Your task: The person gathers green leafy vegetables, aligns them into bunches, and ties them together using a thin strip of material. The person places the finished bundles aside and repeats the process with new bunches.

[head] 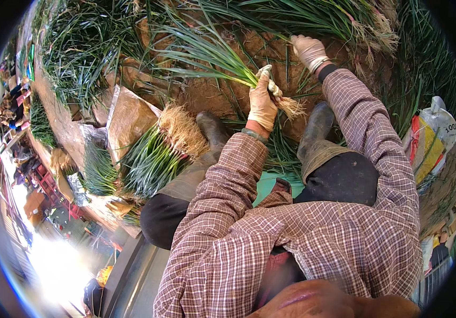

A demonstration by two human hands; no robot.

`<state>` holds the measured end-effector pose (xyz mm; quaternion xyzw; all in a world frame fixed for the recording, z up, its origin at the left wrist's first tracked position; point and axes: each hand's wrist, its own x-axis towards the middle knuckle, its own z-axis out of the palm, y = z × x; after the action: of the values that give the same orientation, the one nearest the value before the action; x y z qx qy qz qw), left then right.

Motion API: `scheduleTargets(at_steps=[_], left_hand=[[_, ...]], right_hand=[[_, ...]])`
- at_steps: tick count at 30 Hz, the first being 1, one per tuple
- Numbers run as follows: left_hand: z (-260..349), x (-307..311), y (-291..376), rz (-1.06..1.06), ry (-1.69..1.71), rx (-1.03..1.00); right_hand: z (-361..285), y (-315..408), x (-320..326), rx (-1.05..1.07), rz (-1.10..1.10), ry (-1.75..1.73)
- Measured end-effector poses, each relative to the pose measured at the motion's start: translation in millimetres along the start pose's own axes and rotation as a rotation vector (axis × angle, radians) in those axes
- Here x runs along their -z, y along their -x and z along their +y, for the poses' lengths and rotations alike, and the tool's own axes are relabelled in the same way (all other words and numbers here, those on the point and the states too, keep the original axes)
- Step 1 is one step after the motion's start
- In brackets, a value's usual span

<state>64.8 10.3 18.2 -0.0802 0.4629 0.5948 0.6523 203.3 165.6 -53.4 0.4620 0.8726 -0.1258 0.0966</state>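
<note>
My left hand (pixel 262 104), in a pale glove, grips a small bunch of leafy green stalks (pixel 228 65), which look like green garlic or scallions. Their leaves fan to the upper left, and the pale roots (pixel 291 107) stick out past the hand on the right. Farther forward, my gloved right hand (pixel 310 52) has its fingers closed on the end of a thin green stalk (pixel 277 35) that trails leftward. Just beyond that hand lies a pile of rooted stalks (pixel 331 20). Soil and scattered leaves lie beneath both hands.
My rubber boots (pixel 319 121) flank the work area. At left stands a packed bundle of stalks (pixel 152 159), roots up, beside brown sheeting (pixel 130 119). Loose leaves (pixel 84 51) heap at upper left. A printed plastic sack (pixel 430 137) lies right. People (pixel 13 105) are far left.
</note>
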Motion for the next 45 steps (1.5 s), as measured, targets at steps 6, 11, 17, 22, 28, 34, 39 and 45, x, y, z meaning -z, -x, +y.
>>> scheduleTargets(at_steps=[6,11,17,22,28,34,39,45], left_hand=[[-4,-2,-12,-0.011,-0.073,0.016],[-2,-12,-19,-0.009,-0.099,-0.075],[-11,-23,-9,-0.011,0.094,0.003],[-28,-29,-3,0.05,-0.073,-0.083],[-29,-32,-2,0.079,-0.032,-0.099],[2,-18,-9,0.09,0.055,-0.07],[-8,-9,-6,-0.033,-0.056,-0.022],[-31,-8,-10,-0.06,0.09,0.148]], right_hand=[[14,44,32,0.072,0.269,-0.322],[-27,99,47,0.329,0.41,-0.404],[-12,85,51,-0.31,0.044,-1.303],[-32,68,49,-0.021,-0.017,-1.301],[-39,83,49,-0.289,0.068,-1.666],[16,125,49,-0.165,-0.548,-1.13],[28,90,9,-0.142,0.064,-0.594],[22,79,15,-0.029,0.094,-0.166]])
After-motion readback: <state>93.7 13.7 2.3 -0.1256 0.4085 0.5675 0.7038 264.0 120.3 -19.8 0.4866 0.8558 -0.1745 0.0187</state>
